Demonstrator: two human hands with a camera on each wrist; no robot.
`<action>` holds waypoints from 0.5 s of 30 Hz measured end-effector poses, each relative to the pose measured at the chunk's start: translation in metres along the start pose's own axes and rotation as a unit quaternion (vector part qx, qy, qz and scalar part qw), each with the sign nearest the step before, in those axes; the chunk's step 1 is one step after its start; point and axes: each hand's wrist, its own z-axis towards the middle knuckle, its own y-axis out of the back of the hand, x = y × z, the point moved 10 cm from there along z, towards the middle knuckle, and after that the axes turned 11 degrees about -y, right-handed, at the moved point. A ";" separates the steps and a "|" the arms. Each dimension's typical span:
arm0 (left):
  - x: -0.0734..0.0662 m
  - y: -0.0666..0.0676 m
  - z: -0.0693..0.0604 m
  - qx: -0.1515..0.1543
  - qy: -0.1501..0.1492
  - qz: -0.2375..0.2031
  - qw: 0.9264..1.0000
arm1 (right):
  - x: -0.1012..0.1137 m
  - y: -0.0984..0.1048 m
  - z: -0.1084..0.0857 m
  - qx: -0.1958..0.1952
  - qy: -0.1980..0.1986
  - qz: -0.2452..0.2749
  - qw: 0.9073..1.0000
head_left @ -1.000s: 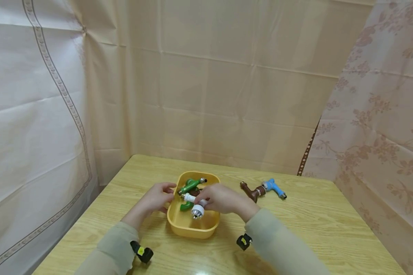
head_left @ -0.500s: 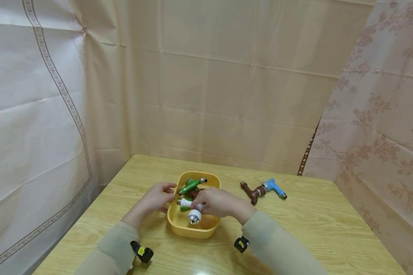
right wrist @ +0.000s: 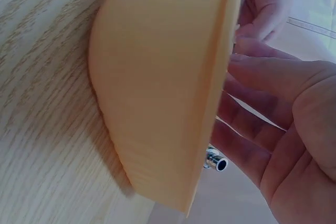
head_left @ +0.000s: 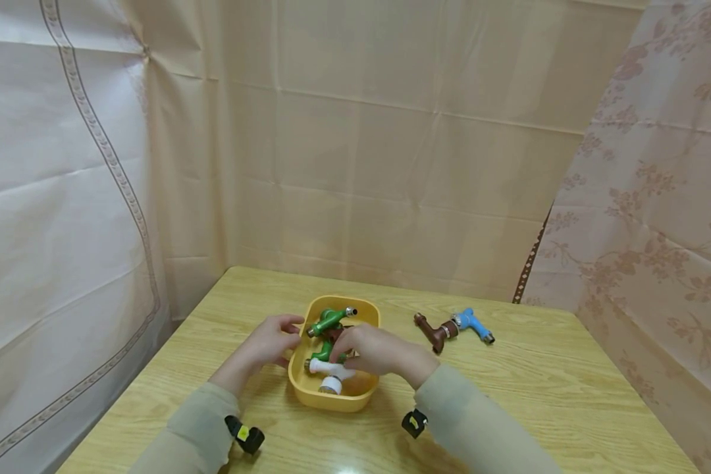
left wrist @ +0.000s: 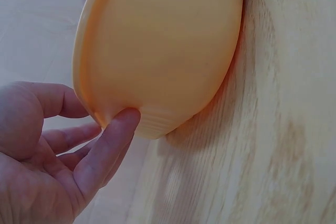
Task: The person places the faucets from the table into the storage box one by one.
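Note:
A yellow plastic bin (head_left: 332,400) holds a white tap (head_left: 326,366), a green tap (head_left: 330,322) and other green and dark brown parts, partly covered. My right hand (head_left: 374,349) reaches over the bin's right rim, fingers extended down just above the white tap, whose near end is blurred. In the right wrist view these fingers pass behind the bin's wall, so their tips are hidden. My left hand (head_left: 270,339) is at the bin's left side. In the left wrist view its fingertips touch the bin's outer wall and rim, loosely bent.
On the wooden table (head_left: 545,382), right of the bin, lie a brown tap (head_left: 434,333) and a blue tap (head_left: 473,324), end to end. Cloth curtains (head_left: 391,164) hang behind the table and on both sides.
The white tap has gone lower into the bin, from my right hand's grip to below the fingers, and has turned. My right hand has shifted slightly left. My left hand stays put.

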 end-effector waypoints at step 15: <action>-0.001 0.000 -0.001 0.003 0.001 0.004 1.000 | 0.003 0.007 -0.004 -0.012 0.001 0.006 1.000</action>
